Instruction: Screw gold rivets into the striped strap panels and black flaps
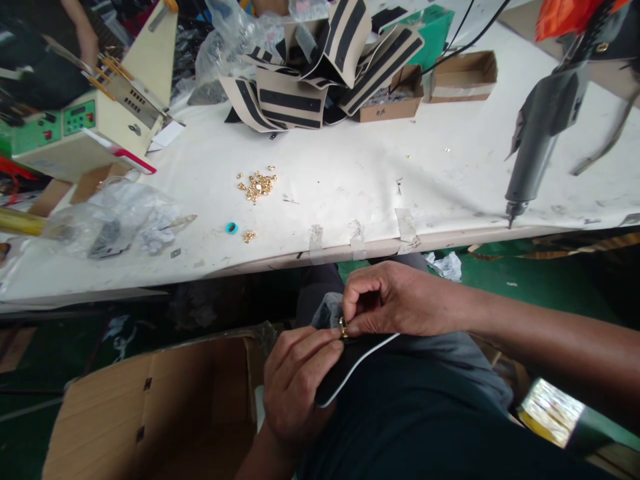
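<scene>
Over my lap, my left hand (300, 383) grips a black flat piece with a white edge (350, 367), its fingers lying across the top. My right hand (385, 300) pinches a small gold metal fitting (343, 327) between thumb and forefinger, at the upper edge of the black piece. The fingertips of both hands meet around the fitting, so I cannot make out how it sits on the piece. On the table ahead lies a pile of small gold fittings (257, 187), with a smaller cluster (249, 236) beside a blue cap (231, 228).
A grey electric screwdriver (533, 140) hangs at the right above the white table (340, 173). Striped beige and black panels (290, 100) are heaped at the back, near cardboard trays (463, 79). A machine (110, 120) stands at left. An open cardboard box (115, 407) is below left.
</scene>
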`<state>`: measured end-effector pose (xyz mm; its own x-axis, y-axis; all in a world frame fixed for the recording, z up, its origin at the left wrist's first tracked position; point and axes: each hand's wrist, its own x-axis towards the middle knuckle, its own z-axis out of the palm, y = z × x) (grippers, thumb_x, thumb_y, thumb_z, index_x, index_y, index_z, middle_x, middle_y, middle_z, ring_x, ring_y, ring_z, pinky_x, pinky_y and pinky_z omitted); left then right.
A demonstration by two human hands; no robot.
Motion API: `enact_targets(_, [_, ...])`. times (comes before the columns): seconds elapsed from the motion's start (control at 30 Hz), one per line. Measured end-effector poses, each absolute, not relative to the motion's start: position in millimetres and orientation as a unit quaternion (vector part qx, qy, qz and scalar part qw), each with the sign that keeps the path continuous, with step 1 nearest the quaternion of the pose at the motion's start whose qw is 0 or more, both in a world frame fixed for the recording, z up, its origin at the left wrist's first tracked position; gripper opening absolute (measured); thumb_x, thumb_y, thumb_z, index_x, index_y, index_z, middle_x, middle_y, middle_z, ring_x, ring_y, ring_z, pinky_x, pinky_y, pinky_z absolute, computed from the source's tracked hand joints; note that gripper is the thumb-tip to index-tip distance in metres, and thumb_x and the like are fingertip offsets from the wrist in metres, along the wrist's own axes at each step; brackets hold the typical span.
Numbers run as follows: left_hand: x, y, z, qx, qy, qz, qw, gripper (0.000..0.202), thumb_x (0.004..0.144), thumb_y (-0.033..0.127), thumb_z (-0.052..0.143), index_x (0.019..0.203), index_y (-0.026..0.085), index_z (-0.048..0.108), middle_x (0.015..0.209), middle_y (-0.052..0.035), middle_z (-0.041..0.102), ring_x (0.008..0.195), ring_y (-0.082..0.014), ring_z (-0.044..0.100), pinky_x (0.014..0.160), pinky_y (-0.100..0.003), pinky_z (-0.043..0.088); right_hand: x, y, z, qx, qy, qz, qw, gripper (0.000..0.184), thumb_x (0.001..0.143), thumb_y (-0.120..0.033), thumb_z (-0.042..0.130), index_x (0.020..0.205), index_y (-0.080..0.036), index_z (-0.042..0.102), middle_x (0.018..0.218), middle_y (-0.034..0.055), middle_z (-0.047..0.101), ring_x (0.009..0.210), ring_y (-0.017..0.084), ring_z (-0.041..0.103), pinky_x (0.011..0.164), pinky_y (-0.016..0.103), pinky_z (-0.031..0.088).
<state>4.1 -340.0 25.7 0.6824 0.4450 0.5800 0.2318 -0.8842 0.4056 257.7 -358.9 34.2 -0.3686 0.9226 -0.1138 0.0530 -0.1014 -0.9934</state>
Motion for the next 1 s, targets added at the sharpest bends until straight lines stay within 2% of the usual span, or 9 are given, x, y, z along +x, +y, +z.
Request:
enact_targets(0.13, [2,-341,24,0.907,0.189,0.339,0.162,0.021,0.096,0.009,0.064,0.117,0.013,0.068,0.11,-0.0135,0.079,0.103,-0.023,0.073,0.086,-0.04,0.064,256,-359,35,-0.422,-0.575,0.599,0.364,0.008,0.093,-0.025,0.079,0.094,-0.018,0.081,0.093,0.0011,0.072,0.083,0.013,0.068,0.074,0.021,0.051])
enact_targets(0.37, [4,-342,17,0.898,0.192,0.354,0.178,0.036,0.085,-0.004,0.068,0.117,0.01,0.068,0.111,-0.0133,0.077,0.105,-0.0228,0.071,0.09,-0.04,0.062,267,-363,46,-0.433,-0.584,0.606,0.323,0.015,0.096,-0.028,0.072,0.1,-0.017,0.082,0.096,0.0026,0.072,0.085,0.015,0.067,0.076,0.024,0.052])
enact_targets(0.43, [6,-341,16,0.892,0.195,0.363,0.188,0.038,0.083,-0.005,0.069,0.118,0.011,0.068,0.112,-0.0127,0.077,0.104,-0.0224,0.071,0.089,-0.04,0.061,273,-364,50,-0.429,-0.582,0.619,0.306,0.021,0.093,-0.035,0.076,0.105,-0.018,0.081,0.1,0.0034,0.073,0.09,0.018,0.068,0.082,0.026,0.053])
enact_targets(0.53, [11,-340,16,0.876,0.213,0.375,0.215,0.041,0.083,-0.007,0.069,0.119,0.013,0.069,0.111,-0.011,0.077,0.103,-0.0219,0.071,0.089,-0.04,0.061,275,-366,51,-0.423,-0.578,0.628,0.303,0.04,0.08,-0.041,0.091,0.111,-0.021,0.079,0.104,0.0021,0.073,0.097,0.02,0.067,0.085,0.027,0.053])
enact_targets(0.63, [19,-338,17,0.856,0.238,0.386,0.249,0.04,0.086,-0.008,0.068,0.117,0.016,0.07,0.107,-0.0078,0.077,0.1,-0.0198,0.072,0.088,-0.036,0.061,270,-368,44,-0.462,-0.577,0.592,0.321,0.033,0.079,-0.036,0.092,0.105,-0.021,0.078,0.099,-0.0006,0.072,0.09,0.017,0.066,0.078,0.024,0.051])
enact_targets(0.77, [34,-329,16,0.827,0.305,0.367,0.297,0.029,0.094,0.003,0.066,0.113,0.023,0.074,0.115,-0.0046,0.078,0.106,-0.0181,0.074,0.095,-0.032,0.058,269,-362,32,-0.493,-0.589,0.538,0.346,0.013,0.092,-0.031,0.076,0.098,-0.019,0.077,0.09,-0.0014,0.072,0.08,0.014,0.064,0.07,0.023,0.047])
enact_targets(0.83, [45,-319,15,0.801,0.353,0.341,0.343,0.023,0.097,0.012,0.066,0.112,0.026,0.076,0.116,-0.0023,0.079,0.105,-0.0179,0.075,0.097,-0.031,0.058,277,-355,29,-0.512,-0.589,0.532,0.329,0.016,0.093,-0.033,0.073,0.099,-0.019,0.078,0.084,-0.0021,0.069,0.074,0.014,0.06,0.064,0.023,0.043])
enact_targets(0.93, [65,-298,13,0.756,0.404,0.296,0.42,0.018,0.097,0.022,0.066,0.11,0.025,0.078,0.104,-0.0002,0.082,0.093,-0.018,0.077,0.087,-0.028,0.059,295,-337,29,-0.549,-0.558,0.55,0.29,0.025,0.091,-0.041,0.074,0.1,-0.019,0.079,0.074,-0.0029,0.064,0.065,0.013,0.053,0.056,0.024,0.037])
enact_targets(1.0, [79,-281,12,0.738,0.419,0.274,0.452,0.017,0.095,0.026,0.068,0.106,0.023,0.079,0.098,-0.0006,0.083,0.088,-0.0194,0.077,0.082,-0.028,0.059,307,-323,31,-0.563,-0.538,0.563,0.277,0.029,0.088,-0.044,0.075,0.1,-0.017,0.079,0.073,-0.002,0.065,0.066,0.014,0.055,0.057,0.025,0.039])
